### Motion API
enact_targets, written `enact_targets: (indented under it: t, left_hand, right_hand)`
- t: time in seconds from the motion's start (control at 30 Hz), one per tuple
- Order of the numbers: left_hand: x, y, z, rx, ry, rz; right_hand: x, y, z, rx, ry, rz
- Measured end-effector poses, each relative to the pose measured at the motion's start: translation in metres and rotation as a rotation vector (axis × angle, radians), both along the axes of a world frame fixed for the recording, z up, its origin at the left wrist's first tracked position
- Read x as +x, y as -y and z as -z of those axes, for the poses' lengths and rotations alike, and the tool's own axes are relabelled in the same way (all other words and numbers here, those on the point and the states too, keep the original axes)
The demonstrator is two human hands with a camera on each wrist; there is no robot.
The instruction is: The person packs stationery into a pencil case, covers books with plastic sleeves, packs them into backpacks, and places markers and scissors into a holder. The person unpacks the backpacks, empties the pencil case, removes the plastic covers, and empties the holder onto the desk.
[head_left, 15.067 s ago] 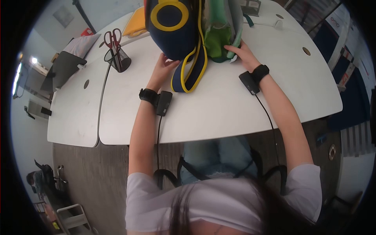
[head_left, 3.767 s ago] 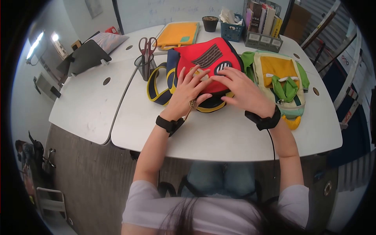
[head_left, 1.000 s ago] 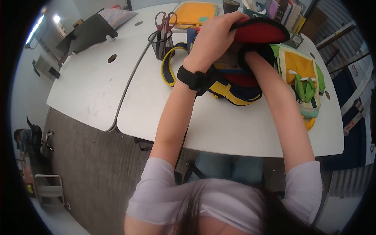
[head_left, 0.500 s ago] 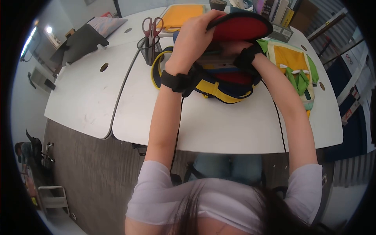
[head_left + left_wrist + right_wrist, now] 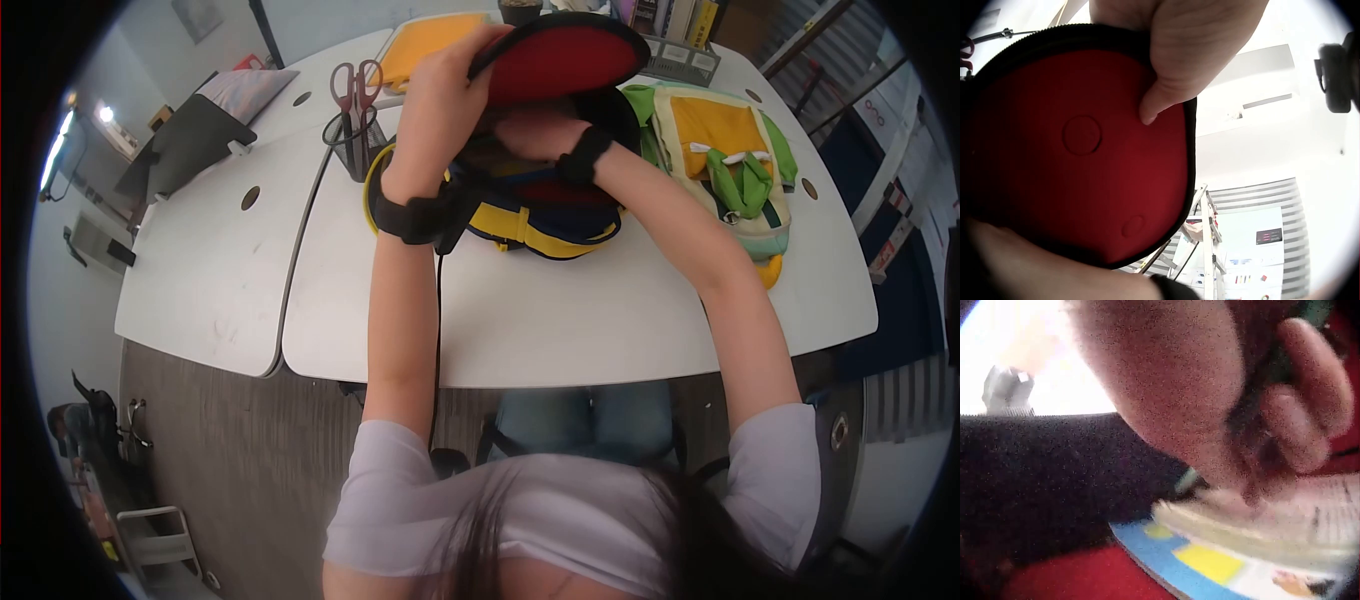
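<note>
A navy, red and yellow bag (image 5: pixel 545 235) lies on the table with its lid raised. My left hand (image 5: pixel 440 95) grips the edge of the round, red-lined lid (image 5: pixel 575 60), and in the left wrist view the thumb (image 5: pixel 1157 103) presses on the lining. Inside the bag is my right hand (image 5: pixel 540 132). Its fingers (image 5: pixel 1319 381) are curled round something thin and dark green (image 5: pixel 1319 309), mostly hidden; I cannot tell its kind. Below this hand, in the right wrist view, lies a book (image 5: pixel 1210 565) with printed pages and a blue, yellow and white cover.
A green, cream and yellow backpack (image 5: pixel 725 170) lies right of the bag. To the left stands a mesh cup (image 5: pixel 355 150) with red-handled scissors (image 5: pixel 355 88). Behind are an orange folder (image 5: pixel 425 50), a dark pot (image 5: pixel 520 12) and a grey book rack (image 5: pixel 680 60).
Earlier the bag was upright, then lay with its lid down under both hands. Now the lid is raised. Over the last second the right hand has shifted left inside the bag.
</note>
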State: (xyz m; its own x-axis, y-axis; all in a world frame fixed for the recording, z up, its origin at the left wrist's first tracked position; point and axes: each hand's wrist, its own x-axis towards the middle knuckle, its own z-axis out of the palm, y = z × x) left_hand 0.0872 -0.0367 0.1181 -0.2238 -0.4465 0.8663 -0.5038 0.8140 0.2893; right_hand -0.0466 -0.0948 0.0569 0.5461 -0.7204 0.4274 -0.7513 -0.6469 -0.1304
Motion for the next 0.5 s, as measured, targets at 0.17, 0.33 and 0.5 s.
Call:
enact_targets:
  t: [0.17,0.33,0.5]
  left_hand:
    - [0.004,0.001,0.002,0.004,-0.018,-0.054]
    - [0.006,0.007,0.004,0.002,-0.058,-0.170]
    - [0.007,0.009,0.003,0.010,-0.116,-0.211]
  right_hand:
    - [-0.060,-0.084,-0.060,0.110,-0.279,0.074]
    - [-0.144,-0.124,-0.058,-0.021,0.161,0.312]
    - [-0.168,-0.084,0.011,0.364,0.597,0.478]
